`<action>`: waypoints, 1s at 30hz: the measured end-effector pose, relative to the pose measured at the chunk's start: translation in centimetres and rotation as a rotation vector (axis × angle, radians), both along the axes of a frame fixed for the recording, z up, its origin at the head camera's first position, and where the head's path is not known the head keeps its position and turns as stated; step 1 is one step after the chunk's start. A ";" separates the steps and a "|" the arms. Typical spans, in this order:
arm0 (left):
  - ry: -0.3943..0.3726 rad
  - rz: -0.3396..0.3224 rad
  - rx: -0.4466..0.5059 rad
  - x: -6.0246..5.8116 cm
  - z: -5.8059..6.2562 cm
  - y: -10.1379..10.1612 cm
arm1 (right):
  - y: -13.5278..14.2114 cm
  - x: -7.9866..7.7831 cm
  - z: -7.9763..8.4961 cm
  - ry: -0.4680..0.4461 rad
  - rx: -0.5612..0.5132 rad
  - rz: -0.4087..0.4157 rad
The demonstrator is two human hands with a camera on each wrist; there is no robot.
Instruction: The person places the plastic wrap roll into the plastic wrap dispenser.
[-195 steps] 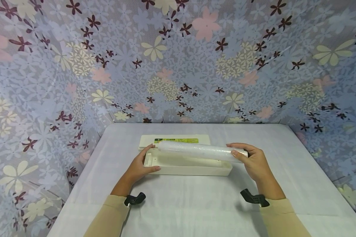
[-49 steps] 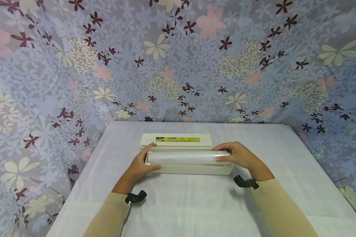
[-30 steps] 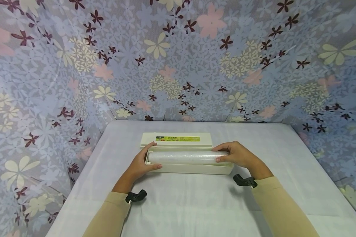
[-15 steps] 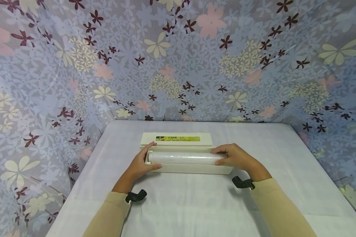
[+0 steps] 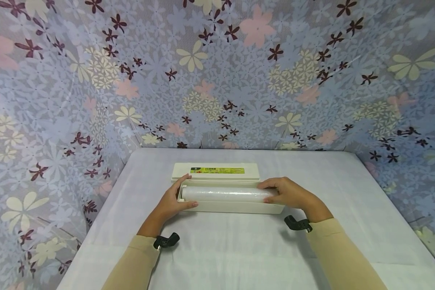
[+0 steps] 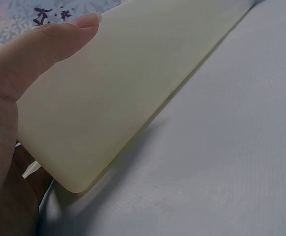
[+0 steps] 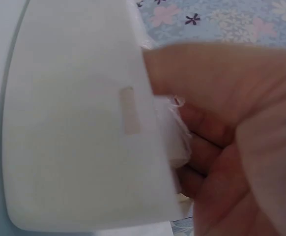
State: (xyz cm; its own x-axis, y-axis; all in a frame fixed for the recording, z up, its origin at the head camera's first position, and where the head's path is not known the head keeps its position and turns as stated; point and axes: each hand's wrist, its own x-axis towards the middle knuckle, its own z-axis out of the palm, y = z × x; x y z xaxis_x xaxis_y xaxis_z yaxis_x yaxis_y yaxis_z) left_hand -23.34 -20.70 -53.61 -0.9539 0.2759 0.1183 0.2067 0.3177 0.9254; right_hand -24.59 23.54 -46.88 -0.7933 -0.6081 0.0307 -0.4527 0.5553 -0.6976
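A long cream plastic box [image 5: 235, 207] lies lengthwise across the table in the head view. Inside it rests a roll of cling film [image 5: 221, 194], its shiny film showing along the top. My left hand [image 5: 168, 204] grips the box's left end, thumb on the front wall and fingers over the back rim; in the left wrist view the thumb [image 6: 59, 39] lies along the box wall. At the other end my right hand [image 5: 290, 194] holds the roll's right end between thumb and fingers, down inside the box. Loose film edges [image 7: 175, 128] show beside those fingers in the right wrist view.
A cream lid [image 5: 181, 171] with a yellow-green label lies just behind the box. Both rest on a table with a white cloth [image 5: 232, 249]. Floral fabric [image 5: 217, 80] hangs behind and at the sides. Each wrist wears a black camera mount [image 5: 166, 241].
Earlier the roll was tilted above the box in my right hand; it has come down into the box. Lately my right hand has sunk slightly lower; the left hand keeps its grip.
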 end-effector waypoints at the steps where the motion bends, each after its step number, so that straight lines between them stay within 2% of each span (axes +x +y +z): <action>1: 0.004 -0.001 -0.001 0.0 0.0 0.0 | 0.0 0.0 0.1 -0.003 -0.007 0.011; 6: 0.004 0.001 -0.002 0.1 0.0 0.0 | 0.2 0.1 0.2 -0.007 -0.039 0.051; 12: 0.004 -0.032 0.034 0.1 0.1 0.0 | 0.1 0.3 -0.2 -0.007 -0.091 0.044; 17: 0.005 -0.039 0.046 0.0 0.1 0.0 | 0.1 0.4 -0.5 0.016 -0.143 0.002; 23: -0.009 -0.032 0.022 0.0 0.0 0.1 | 0.2 0.7 -1.2 0.070 -0.197 -0.091; 25: -0.016 -0.032 0.017 0.1 0.3 0.1 | 0.2 0.8 -1.4 0.110 -0.215 -0.122; 30: -0.022 -0.037 0.030 1.3 2.5 0.6 | 0.5 1.4 -1.9 0.240 -0.265 -0.178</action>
State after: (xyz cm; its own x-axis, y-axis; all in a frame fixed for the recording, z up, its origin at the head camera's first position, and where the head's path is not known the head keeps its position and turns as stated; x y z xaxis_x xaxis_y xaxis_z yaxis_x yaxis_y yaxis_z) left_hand -22.02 -20.10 -51.12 -0.9456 0.3076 0.1059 0.1970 0.2824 0.9388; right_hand -23.17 24.05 -48.79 -0.8368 -0.4077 0.3654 -0.5332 0.4553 -0.7130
